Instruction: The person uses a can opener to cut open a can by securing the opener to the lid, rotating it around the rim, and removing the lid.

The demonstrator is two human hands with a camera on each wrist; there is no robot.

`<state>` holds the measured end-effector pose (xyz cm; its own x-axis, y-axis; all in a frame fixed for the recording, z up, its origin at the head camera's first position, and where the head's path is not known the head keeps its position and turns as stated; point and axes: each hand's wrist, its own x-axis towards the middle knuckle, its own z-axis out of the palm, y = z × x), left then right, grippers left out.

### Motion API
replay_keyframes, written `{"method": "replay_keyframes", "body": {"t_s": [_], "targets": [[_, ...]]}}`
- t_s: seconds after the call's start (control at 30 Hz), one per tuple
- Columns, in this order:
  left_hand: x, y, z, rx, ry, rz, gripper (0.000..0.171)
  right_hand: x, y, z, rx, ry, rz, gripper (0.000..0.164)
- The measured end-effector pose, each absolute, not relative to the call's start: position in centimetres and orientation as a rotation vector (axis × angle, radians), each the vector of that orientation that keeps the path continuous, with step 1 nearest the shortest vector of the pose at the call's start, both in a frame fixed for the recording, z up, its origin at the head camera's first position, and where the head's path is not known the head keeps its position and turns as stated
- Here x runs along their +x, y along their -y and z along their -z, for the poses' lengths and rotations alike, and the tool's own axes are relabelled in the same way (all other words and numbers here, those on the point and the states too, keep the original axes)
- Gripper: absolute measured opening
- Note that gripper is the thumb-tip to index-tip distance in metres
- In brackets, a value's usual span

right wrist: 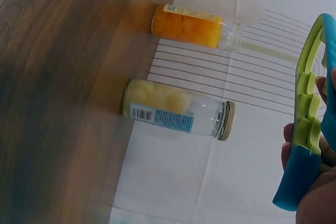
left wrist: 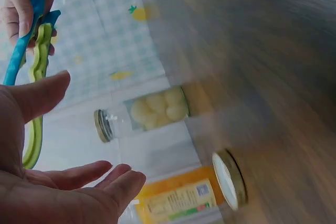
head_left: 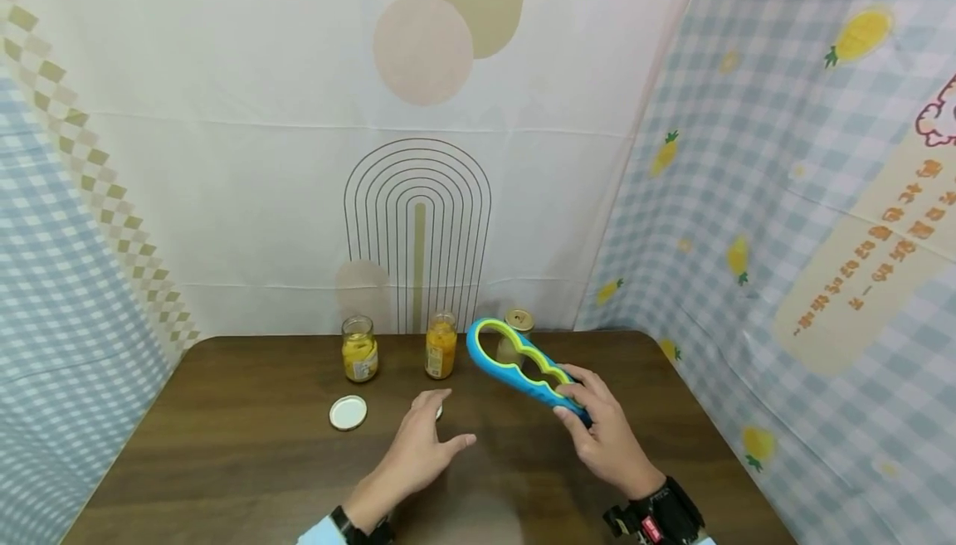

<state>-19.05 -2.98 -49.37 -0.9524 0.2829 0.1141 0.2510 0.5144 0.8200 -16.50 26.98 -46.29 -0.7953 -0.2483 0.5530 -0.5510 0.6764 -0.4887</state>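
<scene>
My right hand (head_left: 607,437) grips a blue and lime-green jar opener (head_left: 509,373) by its handle end, its looped end pointing up and left. Behind the opener stands a jar of pale round fruit (right wrist: 163,106) with a gold lid on it. My left hand (head_left: 414,450) is held above the table, fingers extended and thumb apart, with nothing in it. Just beyond the left hand is a lidless jar of orange fruit (head_left: 441,352). A loose gold-rimmed lid (left wrist: 229,179) lies in front of that jar, mostly hidden by the left hand in the head view.
Left of the orange jar stands a lidless jar of yellow fruit (head_left: 360,359), with a white-faced lid (head_left: 348,413) lying before it. The dark wooden table (head_left: 224,462) meets a printed cloth (head_left: 261,213) at the back, and checked cloth hangs on both sides.
</scene>
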Motion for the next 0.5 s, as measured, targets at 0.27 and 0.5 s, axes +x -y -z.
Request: {"method": "replay_keyframes", "body": {"t_s": [0.27, 0.5], "targets": [[-22.0, -1.2, 48.9, 0.493, -2.665, -1.478, 0.077, -16.5, -28.4, 45.8, 0.586, 2.395, -0.881, 0.022], [-26.2, -5.0, 49.3, 0.454, -2.616, -1.602, 0.088, -16.3, -29.1, 45.6, 0.573, 2.376, -0.868, 0.025]]}}
